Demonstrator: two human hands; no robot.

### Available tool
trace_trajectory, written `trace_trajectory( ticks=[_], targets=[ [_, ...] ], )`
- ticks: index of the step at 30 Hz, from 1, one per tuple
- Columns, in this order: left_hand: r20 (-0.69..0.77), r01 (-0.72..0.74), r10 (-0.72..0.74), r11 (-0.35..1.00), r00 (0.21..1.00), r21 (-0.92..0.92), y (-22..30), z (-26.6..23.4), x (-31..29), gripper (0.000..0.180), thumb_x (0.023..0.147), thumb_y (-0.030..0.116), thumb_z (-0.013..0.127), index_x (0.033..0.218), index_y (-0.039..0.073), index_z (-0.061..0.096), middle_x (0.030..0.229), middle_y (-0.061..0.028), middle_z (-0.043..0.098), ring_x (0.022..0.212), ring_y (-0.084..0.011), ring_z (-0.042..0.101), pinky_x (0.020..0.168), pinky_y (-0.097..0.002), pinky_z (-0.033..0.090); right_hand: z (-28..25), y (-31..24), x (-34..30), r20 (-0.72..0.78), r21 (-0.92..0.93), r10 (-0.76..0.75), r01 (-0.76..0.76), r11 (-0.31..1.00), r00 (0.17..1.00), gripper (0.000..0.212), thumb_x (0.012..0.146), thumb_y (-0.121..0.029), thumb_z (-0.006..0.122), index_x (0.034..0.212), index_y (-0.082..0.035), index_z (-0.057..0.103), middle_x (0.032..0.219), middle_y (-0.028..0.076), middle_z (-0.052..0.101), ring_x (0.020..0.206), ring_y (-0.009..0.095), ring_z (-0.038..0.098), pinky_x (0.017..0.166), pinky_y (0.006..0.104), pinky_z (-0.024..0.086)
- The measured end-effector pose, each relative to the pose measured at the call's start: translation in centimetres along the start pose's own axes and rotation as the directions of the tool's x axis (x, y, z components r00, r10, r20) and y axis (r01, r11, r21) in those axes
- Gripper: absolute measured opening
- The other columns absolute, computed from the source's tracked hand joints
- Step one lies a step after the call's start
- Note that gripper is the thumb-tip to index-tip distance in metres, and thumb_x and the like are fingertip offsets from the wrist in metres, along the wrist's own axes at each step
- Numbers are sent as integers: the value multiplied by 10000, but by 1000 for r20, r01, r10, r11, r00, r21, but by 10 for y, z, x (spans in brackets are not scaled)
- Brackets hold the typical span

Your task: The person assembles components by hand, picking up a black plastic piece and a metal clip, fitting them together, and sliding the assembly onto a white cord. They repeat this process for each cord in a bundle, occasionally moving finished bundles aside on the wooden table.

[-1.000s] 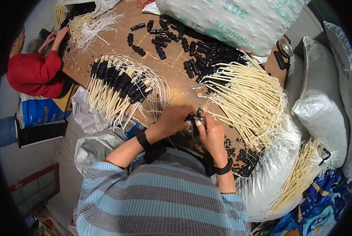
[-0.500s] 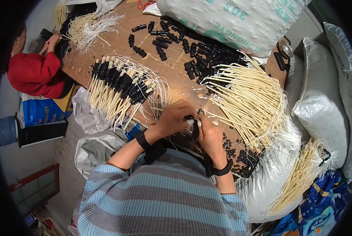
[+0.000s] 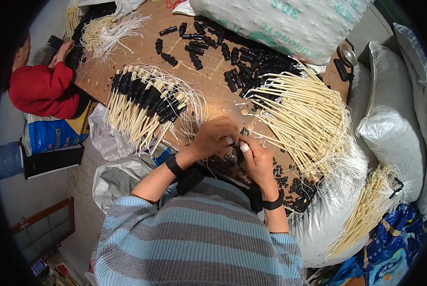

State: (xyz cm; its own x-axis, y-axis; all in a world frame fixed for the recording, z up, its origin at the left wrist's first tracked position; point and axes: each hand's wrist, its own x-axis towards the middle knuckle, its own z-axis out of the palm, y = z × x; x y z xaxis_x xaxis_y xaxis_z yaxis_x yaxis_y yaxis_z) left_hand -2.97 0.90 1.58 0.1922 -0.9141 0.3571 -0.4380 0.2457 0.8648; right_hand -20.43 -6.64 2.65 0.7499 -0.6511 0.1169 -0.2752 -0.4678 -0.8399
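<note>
My left hand point(image 3: 215, 137) and my right hand point(image 3: 258, 162) meet over the table's near edge, fingertips pinched close together. Whatever they pinch is too small and hidden to name. White wraps show on a finger of each hand. Small black plastic pieces point(image 3: 301, 193) lie scattered under and right of my hands. Left of them rests a row of cream tubes fitted with black connectors point(image 3: 149, 97), thin white cords trailing from it. Right of my hands fans a big pile of cream tubes point(image 3: 304, 126) with white strings.
Loose black connectors point(image 3: 251, 62) are heaped across the table's middle, before a large white sack point(image 3: 280, 28). More full sacks point(image 3: 390, 105) stand at the right, beside another tube bundle point(image 3: 366, 209). At far left a person in a red top point(image 3: 42, 90) works at the table.
My hands stay close together while their fingers shift. The right thumb, with its white wrap, now shows more plainly. The view has tilted slightly; the piles look the same.
</note>
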Motion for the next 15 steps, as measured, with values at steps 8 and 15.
trace_trajectory(
  ticks=[8, 15],
  targets=[
    [158, 56, -36, 991, 987, -125, -5, 0, 1, 169, 674, -99, 605, 752, 51, 604, 869, -47, 617, 824, -224, 612, 714, -312, 486, -5, 0, -2, 180, -35, 186, -183, 983, 966, 142, 916, -112, 592, 985, -7, 660, 800, 115, 661, 669, 153, 616, 621, 261, 473],
    [233, 33, -2, 991, 972, -130, -3, -5, 9, 155, 686, -70, 651, 763, 56, 607, 832, -42, 598, 789, -219, 608, 687, -307, 488, -4, 10, -6, 149, 166, 98, -123, 978, 984, 149, 916, -123, 599, 972, 3, 654, 733, 63, 617, 611, 103, 523, 579, 262, 439]
  ],
)
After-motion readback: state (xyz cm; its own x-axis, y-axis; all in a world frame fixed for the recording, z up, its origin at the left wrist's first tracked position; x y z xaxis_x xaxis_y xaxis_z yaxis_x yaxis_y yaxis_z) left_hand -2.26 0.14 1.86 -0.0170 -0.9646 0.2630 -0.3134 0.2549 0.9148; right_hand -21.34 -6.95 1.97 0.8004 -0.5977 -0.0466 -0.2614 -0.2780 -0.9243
